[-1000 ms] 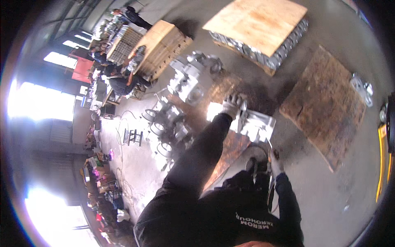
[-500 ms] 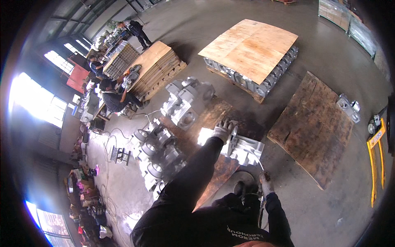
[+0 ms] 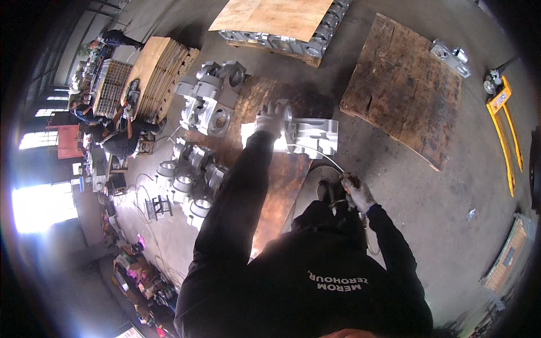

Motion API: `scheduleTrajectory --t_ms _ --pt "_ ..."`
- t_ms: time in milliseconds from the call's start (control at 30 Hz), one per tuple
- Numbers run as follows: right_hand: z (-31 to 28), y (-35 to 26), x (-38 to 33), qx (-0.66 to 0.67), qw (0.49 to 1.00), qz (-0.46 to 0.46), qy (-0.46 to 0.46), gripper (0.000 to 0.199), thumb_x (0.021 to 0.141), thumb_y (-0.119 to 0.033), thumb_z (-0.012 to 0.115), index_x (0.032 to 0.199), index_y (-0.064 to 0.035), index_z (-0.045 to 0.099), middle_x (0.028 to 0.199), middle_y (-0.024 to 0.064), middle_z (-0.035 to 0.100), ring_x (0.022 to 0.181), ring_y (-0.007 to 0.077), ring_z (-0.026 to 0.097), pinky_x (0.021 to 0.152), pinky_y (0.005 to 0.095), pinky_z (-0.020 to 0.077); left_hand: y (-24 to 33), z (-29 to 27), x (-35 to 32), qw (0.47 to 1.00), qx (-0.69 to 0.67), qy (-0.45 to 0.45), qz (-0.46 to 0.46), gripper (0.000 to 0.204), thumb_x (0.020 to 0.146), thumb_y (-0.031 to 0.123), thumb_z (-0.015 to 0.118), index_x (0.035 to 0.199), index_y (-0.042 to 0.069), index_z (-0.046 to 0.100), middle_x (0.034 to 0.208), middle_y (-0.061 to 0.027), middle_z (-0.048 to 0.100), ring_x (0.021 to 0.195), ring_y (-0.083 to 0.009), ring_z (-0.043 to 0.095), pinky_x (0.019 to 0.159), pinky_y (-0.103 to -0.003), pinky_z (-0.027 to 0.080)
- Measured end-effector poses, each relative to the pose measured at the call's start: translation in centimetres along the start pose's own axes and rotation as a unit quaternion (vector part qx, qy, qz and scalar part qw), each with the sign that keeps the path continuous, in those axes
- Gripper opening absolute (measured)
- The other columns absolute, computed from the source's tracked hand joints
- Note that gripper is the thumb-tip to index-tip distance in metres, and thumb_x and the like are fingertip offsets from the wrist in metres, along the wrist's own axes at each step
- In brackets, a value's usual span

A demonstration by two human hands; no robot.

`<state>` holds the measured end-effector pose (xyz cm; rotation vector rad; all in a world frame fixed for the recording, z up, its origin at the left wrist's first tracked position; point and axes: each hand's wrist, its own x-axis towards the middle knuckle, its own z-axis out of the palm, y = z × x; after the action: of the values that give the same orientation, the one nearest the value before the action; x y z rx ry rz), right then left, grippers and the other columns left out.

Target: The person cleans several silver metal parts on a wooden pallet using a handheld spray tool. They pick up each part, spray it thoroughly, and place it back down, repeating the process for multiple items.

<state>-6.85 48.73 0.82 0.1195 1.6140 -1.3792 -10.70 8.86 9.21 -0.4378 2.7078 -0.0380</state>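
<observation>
A silver metal casting [image 3: 316, 134] with a round ring at its middle lies on a stained wooden board in front of me. My left hand [image 3: 270, 118], in a pale glove, rests on the casting's left part with its fingers stretched out. My right hand [image 3: 358, 193], in a soiled pale glove, is closed around an air blow gun, whose body is mostly hidden by the fingers. The blow gun's thin bent tube [image 3: 315, 150] reaches left to the casting, near the ring; where its tip ends is hard to tell. A hose hangs below the right hand.
Several silver castings [image 3: 209, 96] stand left of the work, with more castings [image 3: 189, 180] nearer me. A dark wooden board [image 3: 403, 84] lies right, bearing one casting [image 3: 451, 58]. Beyond are a yellow pallet jack [image 3: 501, 112] and a plywood-topped stack [image 3: 270, 17]. Co-workers [image 3: 121, 141] are at far left.
The whole view has shifted, so the scene sits higher and further left. The tube has swung from the casting's right end to near its middle ring. My left hand stays on the casting.
</observation>
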Motion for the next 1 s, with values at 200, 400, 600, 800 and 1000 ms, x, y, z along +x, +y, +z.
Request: scheduleTrajectory --t_ms 200,400,600,800,1000 --pt "1.9 -3.0 0.2 0.026 0.998 0.046 0.037 0.037 0.098 -0.049 0.059 0.093 -0.0126 0.062 0.064 -0.0021 0.053 0.052 0.0100 0.050 0.047 0.0281 0.0395 0.1 2.4 1.2 0.999 -0.028 0.000 -0.028 0.104 0.066 0.014 0.082 0.154 0.016 0.025 0.160 -0.0177 0.025 0.142 -0.0486 0.033 0.112 -0.054 0.038" --pt "2.9 1.6 3.0 0.029 0.997 0.052 -0.044 0.046 0.097 -0.061 0.052 0.080 -0.0182 0.054 0.054 -0.0022 0.045 0.040 0.0118 0.042 0.038 0.0288 0.0341 -3.9 7.7 1.9 0.984 0.093 0.148 0.037 0.105 0.066 0.023 0.084 0.154 0.012 0.028 0.163 -0.0145 0.024 0.151 -0.0425 0.010 0.120 -0.054 0.024" --pt "3.2 -3.9 1.6 0.005 0.996 0.072 -0.061 0.049 0.096 -0.064 0.050 0.076 -0.0189 0.048 0.059 -0.0021 0.045 0.046 0.0112 0.042 0.042 0.0303 0.0355 -0.2 1.4 0.9 0.998 0.058 -0.004 0.024 0.105 0.065 0.021 0.084 0.154 0.009 0.030 0.155 -0.0151 0.034 0.145 -0.0365 0.029 0.118 -0.048 0.030" --pt "1.2 -0.2 4.7 -0.024 0.995 0.094 -0.037 0.042 0.096 -0.057 0.056 0.082 -0.0176 0.059 0.063 -0.0028 0.050 0.050 0.0098 0.047 0.046 0.0289 0.0385 0.3 1.3 0.4 0.997 0.081 0.000 0.016 0.113 0.066 0.033 0.087 0.157 0.010 0.024 0.160 -0.0118 0.030 0.151 -0.0357 0.018 0.119 -0.049 0.028" --pt "-0.6 -4.9 -0.7 -0.032 0.996 0.001 0.085 0.033 0.101 -0.042 0.056 0.088 -0.0123 0.063 0.070 -0.0044 0.054 0.066 0.0080 0.051 0.060 0.0252 0.0414 -0.8 3.9 2.9 0.993 0.101 0.029 0.057 0.104 0.064 0.020 0.081 0.154 0.013 0.030 0.159 -0.0164 0.029 0.145 -0.0412 0.027 0.118 -0.051 0.026"
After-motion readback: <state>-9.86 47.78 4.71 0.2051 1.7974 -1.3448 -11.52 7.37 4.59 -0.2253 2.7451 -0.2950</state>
